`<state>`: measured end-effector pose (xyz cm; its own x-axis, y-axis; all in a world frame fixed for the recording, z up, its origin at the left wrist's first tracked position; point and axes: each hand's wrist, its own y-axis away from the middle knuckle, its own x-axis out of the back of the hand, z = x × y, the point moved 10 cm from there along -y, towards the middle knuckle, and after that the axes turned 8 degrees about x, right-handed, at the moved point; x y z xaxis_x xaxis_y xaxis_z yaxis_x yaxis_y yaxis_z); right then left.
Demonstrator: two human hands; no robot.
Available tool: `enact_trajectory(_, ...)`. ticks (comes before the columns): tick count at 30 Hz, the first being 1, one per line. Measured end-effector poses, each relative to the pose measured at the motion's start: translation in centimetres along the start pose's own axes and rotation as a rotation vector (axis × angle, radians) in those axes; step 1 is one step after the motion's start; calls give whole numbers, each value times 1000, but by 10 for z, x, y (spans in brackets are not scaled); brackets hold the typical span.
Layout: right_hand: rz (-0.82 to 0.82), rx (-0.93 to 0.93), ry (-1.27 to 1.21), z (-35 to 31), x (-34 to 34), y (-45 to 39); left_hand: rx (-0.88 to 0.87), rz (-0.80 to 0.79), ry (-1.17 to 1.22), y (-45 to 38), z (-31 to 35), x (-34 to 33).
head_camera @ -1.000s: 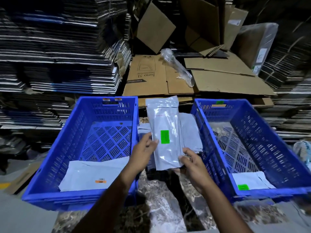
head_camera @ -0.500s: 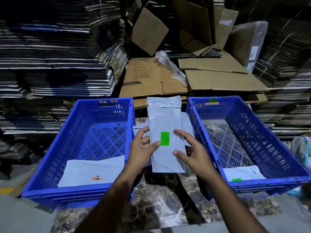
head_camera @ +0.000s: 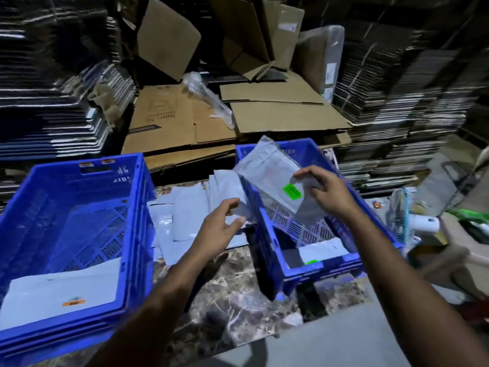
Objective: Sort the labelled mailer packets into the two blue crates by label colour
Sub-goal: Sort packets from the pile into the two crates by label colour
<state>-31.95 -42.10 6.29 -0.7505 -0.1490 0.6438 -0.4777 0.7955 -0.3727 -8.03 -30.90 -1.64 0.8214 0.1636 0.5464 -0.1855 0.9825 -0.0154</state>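
Grey mailer packet (head_camera: 270,178) with green label (head_camera: 291,191): held tilted above the right blue crate (head_camera: 341,263), label facing up. Pinched at its label end by the right hand (head_camera: 326,190), thumb and fingers closed on the edge, green label just left of the fingertips. Below and nearer than that hand, inside the right crate: one packet with a green label (head_camera: 312,261) lying flat against the near wall.

Left hand (head_camera: 221,229): fingers loosely spread, gripping nothing, hovering over the loose pile of grey packets (head_camera: 190,207) between the crates; contact with the pile cannot be told. To the left of this hand: left blue crate (head_camera: 127,234) holding one flat packet with an orange label (head_camera: 73,302). Beneath both forearms: marbled table top (head_camera: 232,300). Beyond the hands: flattened cardboard boxes (head_camera: 277,115) and stacked sheets.
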Motion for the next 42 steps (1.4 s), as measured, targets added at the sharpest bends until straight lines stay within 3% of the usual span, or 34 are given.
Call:
enact_trajectory(5,-165,-84,135,75,17,-3,-50,-82,-231,-20,9,-51)
enact_trajectory(8,-359,-198,238,105,-2,5,-88,-126,-370,-22,11,-74)
enact_trajectory(16,-1227,-302,409,149,-117,78,-68,-158,-445,-16,1,-95)
enact_trajectory(18,-1346,-301,475,151,-126,91,-65,-162,-459,-15,0,-95)
enact_trajectory(21,-1180,-259,534,150,-118,69,-66,-172,-460,-14,0,-94)
enact_trajectory(25,-707,-292,483,116,-74,22,-73,-202,-438,-14,3,-89)
enact_trajectory(28,-339,-152,423,60,-51,-7,-104,-159,-409,-19,8,-69)
enact_trajectory(30,-195,-34,389,20,-54,-15,-106,-112,-405,-21,6,-46)
enact_trajectory(35,-128,84,254,-47,-108,-24,-14,10,-502,-15,-43,38)
enact_trajectory(42,-302,-67,323,-32,-228,-45,170,135,-820,6,-126,128)
